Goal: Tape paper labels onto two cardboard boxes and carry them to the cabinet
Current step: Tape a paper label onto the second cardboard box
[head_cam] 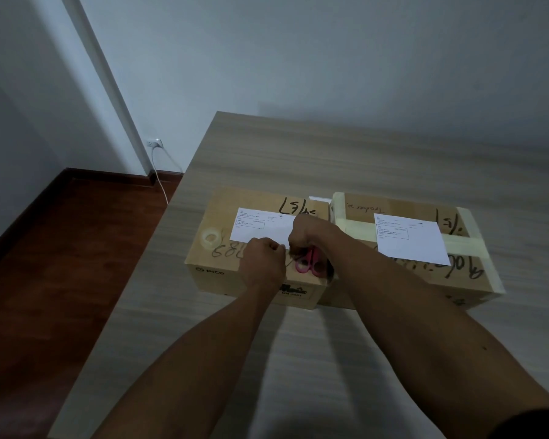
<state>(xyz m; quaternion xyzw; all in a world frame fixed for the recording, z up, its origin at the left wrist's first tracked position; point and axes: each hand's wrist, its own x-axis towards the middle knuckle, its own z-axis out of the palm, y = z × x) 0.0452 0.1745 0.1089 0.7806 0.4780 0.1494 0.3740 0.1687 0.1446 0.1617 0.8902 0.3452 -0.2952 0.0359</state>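
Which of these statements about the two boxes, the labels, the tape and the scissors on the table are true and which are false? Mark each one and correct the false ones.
1. Two cardboard boxes stand side by side on the table. True.
2. The tape roll lies on the floor. False: it lies on top of the left box.
3. A paper label lies on each box. True: one label on the left box, another label on the right box.
4. The scissors have blue handles. False: they are pink.
5. Both hands work over the right box. False: the left hand and right hand are over the left box.
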